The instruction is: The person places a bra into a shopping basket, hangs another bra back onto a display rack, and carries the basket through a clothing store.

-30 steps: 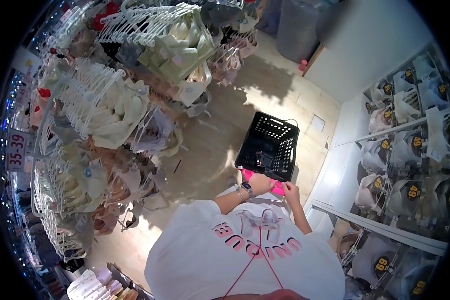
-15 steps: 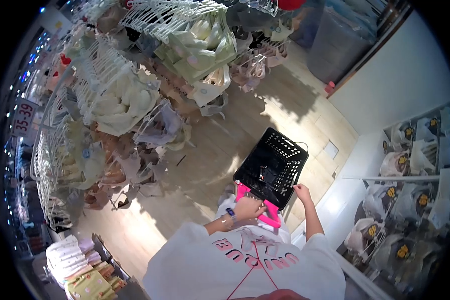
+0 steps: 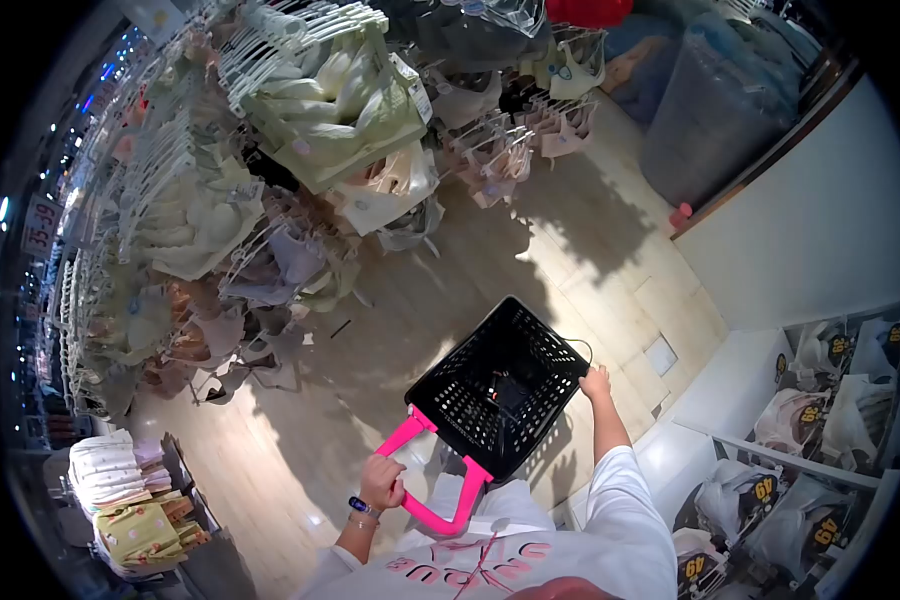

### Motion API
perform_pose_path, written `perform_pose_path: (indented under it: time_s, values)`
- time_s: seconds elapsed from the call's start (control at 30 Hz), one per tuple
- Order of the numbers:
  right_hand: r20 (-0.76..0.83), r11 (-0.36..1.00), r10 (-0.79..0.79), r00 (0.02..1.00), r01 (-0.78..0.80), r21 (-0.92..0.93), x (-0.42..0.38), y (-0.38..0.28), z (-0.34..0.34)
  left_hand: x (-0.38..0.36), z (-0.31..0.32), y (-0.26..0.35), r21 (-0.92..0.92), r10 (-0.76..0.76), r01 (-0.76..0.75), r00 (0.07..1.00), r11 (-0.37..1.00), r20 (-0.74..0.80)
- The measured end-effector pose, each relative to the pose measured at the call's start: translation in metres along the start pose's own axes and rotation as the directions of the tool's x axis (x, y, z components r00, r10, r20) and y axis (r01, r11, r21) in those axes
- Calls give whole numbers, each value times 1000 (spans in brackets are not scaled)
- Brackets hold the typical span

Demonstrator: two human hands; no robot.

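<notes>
One black basket (image 3: pixel 470 415) shows at five o'clock in our head view, the left hand (image 3: pixel 381 482) gripping its pink handle (image 3: pixel 469 495) at its eight, the right hand (image 3: pixel 595 382) apparently clasping it at three. Should the right slip, we judge, the off-centre grip risks a twist.

Left of the black shopping basket (image 3: pixel 460 425), a sign (image 3: pixel 42 225) reads "35-39"; to its right, black stickers (image 3: pixel 837 346) on bras (image 3: pixel 783 418) read "39" and, lower, "49".

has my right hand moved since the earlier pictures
Yes: your right hand has gone forward from the pink handle to the rim of the black basket, nearer the pale floor square.
</notes>
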State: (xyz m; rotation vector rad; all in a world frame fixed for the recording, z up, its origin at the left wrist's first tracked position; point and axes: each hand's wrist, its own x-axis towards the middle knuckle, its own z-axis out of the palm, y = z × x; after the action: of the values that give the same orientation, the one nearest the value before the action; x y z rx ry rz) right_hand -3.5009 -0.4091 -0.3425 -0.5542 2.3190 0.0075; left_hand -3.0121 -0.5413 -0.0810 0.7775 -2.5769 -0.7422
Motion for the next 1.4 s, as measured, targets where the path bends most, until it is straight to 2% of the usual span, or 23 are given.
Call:
perform_pose_path:
  time_s: [0.1,0.2,0.27,0.4,0.5,0.53,0.63,0.67,0.7,0.77,0.83,0.87,0.9,0.97,1.0,1.2,1.27,1.4]
  values:
    - [-45,997,-60,997,58,-46,33,-14,-1,3,2,-2,9,13,-13,1000,1000,1]
    - [6,986,-86,996,86,-140,75,-18,14,0,-2,2,25,-37,36,998,999,54]
    - [3,980,-87,996,86,-180,103,-20,23,1,0,-1,20,-17,16,999,1000,32]
    - [89,966,-97,991,115,-231,118,-22,27,-1,0,-6,18,-13,13,1000,1000,28]
    - [119,980,-64,991,84,-180,117,-24,32,5,1,-11,21,-22,22,1000,1000,6]
    - [41,972,-130,991,136,-190,108,-24,30,6,0,-11,20,-27,27,1000,999,0]
    - [61,982,-79,995,89,-169,109,-25,42,6,4,-10,14,11,-11,1000,1000,8]
    - [67,969,-142,988,153,-196,113,-22,48,7,5,-9,16,15,-15,1000,1000,-6]
    - [69,987,-108,992,115,-107,106,-27,48,9,6,-6,18,19,-19,1000,1000,-18]
    - [330,982,-93,940,140,-123,95,-33,40,10,3,-2,23,16,-15,999,1000,-28]
    - [179,983,-34,983,65,-171,65,-28,48,11,4,-1,25,-1,2,999,1000,-33]
    - [159,966,-62,985,99,-237,55,-27,49,11,4,2,33,-3,4,999,999,-33]
    - [238,939,-103,966,173,-296,48,-25,45,13,3,4,44,-4,6,1000,999,-31]
    - [195,982,-80,977,111,-151,41,-28,51,10,1,1,53,-7,8,1000,999,-22]
    - [247,989,-55,967,87,-121,43,-29,55,7,3,-2,43,-9,9,1000,999,-15]
    - [146,987,-143,979,152,-46,57,-16,95,3,8,-8,-34,3,-4,999,999,-32]
    - [128,985,-160,979,167,-47,50,-11,102,2,9,-7,-37,-6,5,999,999,-38]
    - [98,962,-189,977,205,-182,53,-4,129,-1,9,-10,20,-5,5,1000,1000,-11]
